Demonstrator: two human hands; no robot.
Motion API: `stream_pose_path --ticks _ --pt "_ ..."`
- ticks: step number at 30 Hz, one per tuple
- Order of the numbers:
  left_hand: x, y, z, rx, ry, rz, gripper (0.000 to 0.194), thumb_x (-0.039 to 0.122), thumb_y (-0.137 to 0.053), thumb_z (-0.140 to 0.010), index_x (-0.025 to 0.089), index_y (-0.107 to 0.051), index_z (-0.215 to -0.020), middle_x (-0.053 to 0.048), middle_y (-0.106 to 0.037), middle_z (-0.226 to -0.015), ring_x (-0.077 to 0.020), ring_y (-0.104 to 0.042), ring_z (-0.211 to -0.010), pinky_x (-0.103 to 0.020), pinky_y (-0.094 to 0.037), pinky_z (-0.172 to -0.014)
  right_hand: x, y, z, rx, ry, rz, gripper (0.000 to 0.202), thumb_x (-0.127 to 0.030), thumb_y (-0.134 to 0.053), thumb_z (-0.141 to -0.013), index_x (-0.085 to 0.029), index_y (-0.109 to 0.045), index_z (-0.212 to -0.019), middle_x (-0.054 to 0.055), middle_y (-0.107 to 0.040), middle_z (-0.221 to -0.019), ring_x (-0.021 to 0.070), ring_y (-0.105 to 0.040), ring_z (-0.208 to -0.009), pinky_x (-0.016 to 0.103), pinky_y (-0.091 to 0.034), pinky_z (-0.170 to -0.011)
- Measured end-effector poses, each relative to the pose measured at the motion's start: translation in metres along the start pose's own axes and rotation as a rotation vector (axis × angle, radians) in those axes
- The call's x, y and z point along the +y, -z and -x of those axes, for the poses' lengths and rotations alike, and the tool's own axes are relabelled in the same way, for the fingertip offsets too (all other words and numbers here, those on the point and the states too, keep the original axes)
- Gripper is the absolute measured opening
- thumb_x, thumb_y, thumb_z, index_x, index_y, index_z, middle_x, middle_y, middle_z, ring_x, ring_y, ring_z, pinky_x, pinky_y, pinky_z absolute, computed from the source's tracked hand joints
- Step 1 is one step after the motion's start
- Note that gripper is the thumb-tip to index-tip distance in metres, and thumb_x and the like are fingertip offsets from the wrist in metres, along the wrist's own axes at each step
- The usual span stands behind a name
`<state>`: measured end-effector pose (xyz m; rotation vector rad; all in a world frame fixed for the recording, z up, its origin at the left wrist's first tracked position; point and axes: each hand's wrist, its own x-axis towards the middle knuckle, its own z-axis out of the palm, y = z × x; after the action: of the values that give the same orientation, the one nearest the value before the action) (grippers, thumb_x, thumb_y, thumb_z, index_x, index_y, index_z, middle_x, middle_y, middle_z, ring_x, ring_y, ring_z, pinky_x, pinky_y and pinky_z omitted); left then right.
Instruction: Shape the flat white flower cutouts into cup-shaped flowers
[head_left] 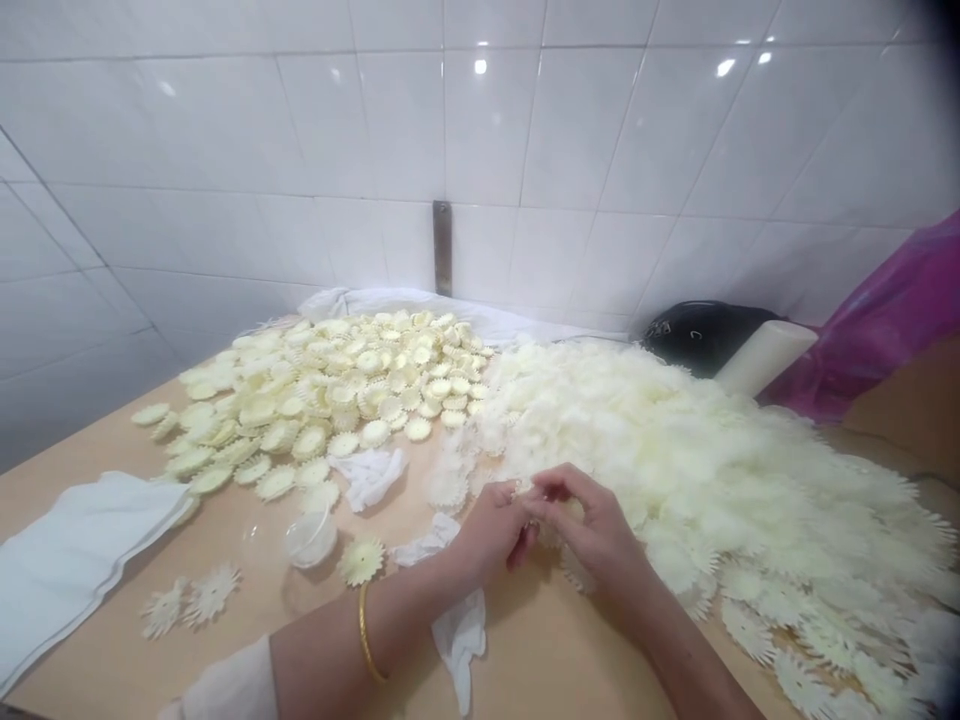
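My left hand (487, 530), a gold bangle on its wrist, is closed with the fingertips pinched together. Against it, the thumb and fingers of my right hand (589, 515) are closed too. Between the fingertips a small pale flower-shaped piece (523, 487) shows in part; the fingers hide the rest. Just behind and right of the hands spreads a big heap of thin whitish flower cutouts (675, 450) with fringed edges. Left of it lies a pile of cream, cupped toothed discs (360, 380). One yellowish toothed disc (361, 561) with a centre hole rests near my left forearm.
A small transparent cup (310, 540) stands left of my forearm, near two loose cutouts (191, 598). Folded white cloth (82, 560) covers the left edge, and crumpled white scraps (367, 475) lie about. Behind right are a black bag (697, 335), a white roll (766, 357) and purple plastic (877, 310).
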<state>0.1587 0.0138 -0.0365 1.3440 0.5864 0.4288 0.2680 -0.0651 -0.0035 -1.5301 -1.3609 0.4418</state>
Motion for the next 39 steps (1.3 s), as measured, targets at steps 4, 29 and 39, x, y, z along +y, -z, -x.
stream_pose_path --ticks 4,29,39 --pt "0.008 -0.002 0.002 0.008 0.025 0.02 0.043 0.054 -0.047 -0.071 0.017 -0.04 -0.051 0.007 -0.035 -0.036 -0.0033 -0.025 -0.027 -0.02 -0.016 -0.031 0.002 -0.001 0.0 -0.053 -0.075 -0.106 0.016 -0.029 -0.056 -0.074 -0.018 -0.056 -0.085 0.002 -0.058 -0.075 0.0164 -0.053 -0.071 0.029 -0.041 -0.069" --pt "0.004 -0.002 0.011 -0.092 -0.033 -0.157 0.047 0.054 -0.041 -0.076 0.013 -0.048 -0.054 -0.001 -0.049 -0.045 -0.0072 -0.042 -0.037 -0.021 -0.032 -0.042 0.005 -0.003 -0.002 -0.042 -0.285 -0.495 0.027 -0.044 -0.059 -0.069 -0.019 -0.051 -0.072 -0.004 -0.051 -0.054 0.0123 -0.05 -0.043 0.024 -0.04 -0.042" --pt "0.004 -0.005 0.012 -0.061 -0.004 -0.084 0.039 0.049 -0.044 -0.076 0.014 -0.049 -0.06 0.0 -0.049 -0.045 -0.007 -0.041 -0.035 -0.02 -0.031 -0.039 0.0 -0.001 0.002 -0.101 -0.286 -0.385 0.027 -0.047 -0.056 -0.069 -0.02 -0.054 -0.069 -0.002 -0.052 -0.052 0.015 -0.051 -0.048 0.025 -0.039 -0.044"
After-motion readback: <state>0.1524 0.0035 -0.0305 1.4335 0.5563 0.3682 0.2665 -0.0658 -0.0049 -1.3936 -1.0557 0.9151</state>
